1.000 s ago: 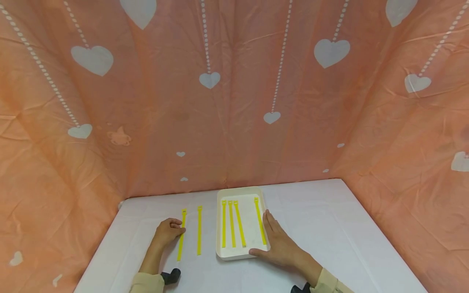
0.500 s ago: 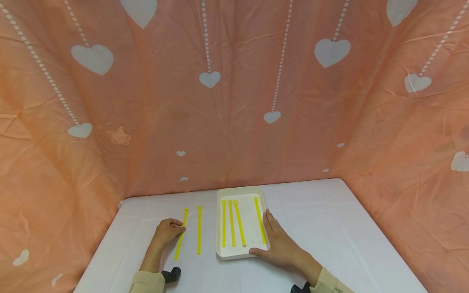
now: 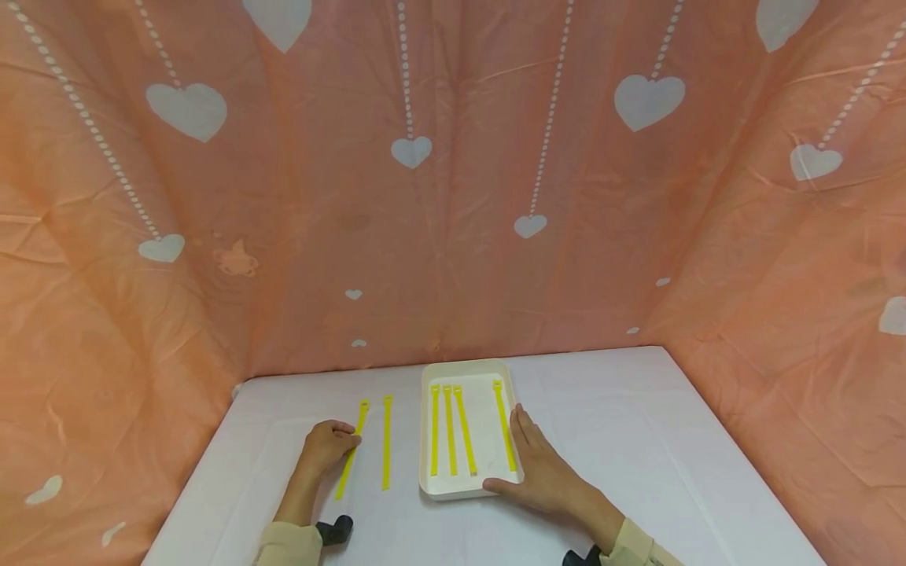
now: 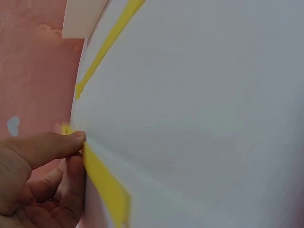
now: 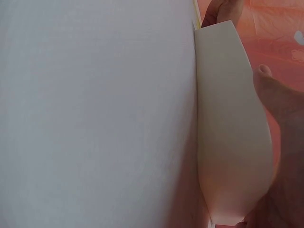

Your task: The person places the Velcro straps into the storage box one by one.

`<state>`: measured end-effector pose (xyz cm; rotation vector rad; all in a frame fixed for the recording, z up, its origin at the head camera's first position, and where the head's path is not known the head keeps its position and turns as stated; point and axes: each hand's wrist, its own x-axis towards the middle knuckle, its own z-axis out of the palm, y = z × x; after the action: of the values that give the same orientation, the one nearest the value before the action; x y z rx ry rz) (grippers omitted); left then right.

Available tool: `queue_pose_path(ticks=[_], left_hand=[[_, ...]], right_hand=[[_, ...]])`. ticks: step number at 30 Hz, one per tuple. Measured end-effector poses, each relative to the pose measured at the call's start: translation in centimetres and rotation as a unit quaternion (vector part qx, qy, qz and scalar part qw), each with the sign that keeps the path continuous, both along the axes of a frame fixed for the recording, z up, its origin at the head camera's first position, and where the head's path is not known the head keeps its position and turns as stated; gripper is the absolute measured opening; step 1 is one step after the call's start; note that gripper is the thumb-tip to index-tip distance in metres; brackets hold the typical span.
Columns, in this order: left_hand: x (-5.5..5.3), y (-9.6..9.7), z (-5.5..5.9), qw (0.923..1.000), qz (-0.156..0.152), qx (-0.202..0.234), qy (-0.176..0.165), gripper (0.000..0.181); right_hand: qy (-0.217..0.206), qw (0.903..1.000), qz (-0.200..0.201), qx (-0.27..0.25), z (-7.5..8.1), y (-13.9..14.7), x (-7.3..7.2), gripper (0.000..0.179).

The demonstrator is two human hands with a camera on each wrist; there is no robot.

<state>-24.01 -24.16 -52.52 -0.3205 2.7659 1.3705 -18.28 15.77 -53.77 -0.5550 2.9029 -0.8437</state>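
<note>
My left hand (image 3: 330, 444) pinches a flat yellow cable tie (image 3: 345, 475) between thumb and fingers near its middle. That cable tie leans, its slotted head up and to the right; in the left wrist view its tail (image 4: 107, 185) reaches past the thumb (image 4: 69, 142). Just right of it a second yellow cable tie (image 3: 386, 444) lies straight on the table. My right hand (image 3: 541, 472) rests along the right side of a cream tray (image 3: 484, 440), fingers straight, thumb at the near rim. Inside the tray lie several yellow cable ties (image 3: 449, 436), one apart by the right wall.
A white cloth (image 3: 637, 440) covers the table. Orange curtains (image 3: 467, 299) with pale hearts stand close behind and on both sides. Each wrist carries a black mount (image 3: 336, 530). The tray's outer wall (image 5: 228, 118) fills much of the right wrist view's right half.
The cable tie in my left hand has turned: its head moved right and its tail left, so it leans more. Both hands stay almost in place; the head view shifts slightly.
</note>
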Motion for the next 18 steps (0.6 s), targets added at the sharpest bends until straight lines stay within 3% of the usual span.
queue_pose_path(ticks=[7,18], left_hand=[[-0.06,0.1,-0.49,0.9999,0.003,0.014,0.006,0.031],[-0.1,0.22,-0.44,0.9998,-0.001,0.012,0.016,0.025]], right_hand=[[-0.003,1.0,-0.002,-0.004,0.03,0.07,0.02,0.132],[0.0,1.0,0.003,-0.005,0.08,0.07,0.05,0.131]])
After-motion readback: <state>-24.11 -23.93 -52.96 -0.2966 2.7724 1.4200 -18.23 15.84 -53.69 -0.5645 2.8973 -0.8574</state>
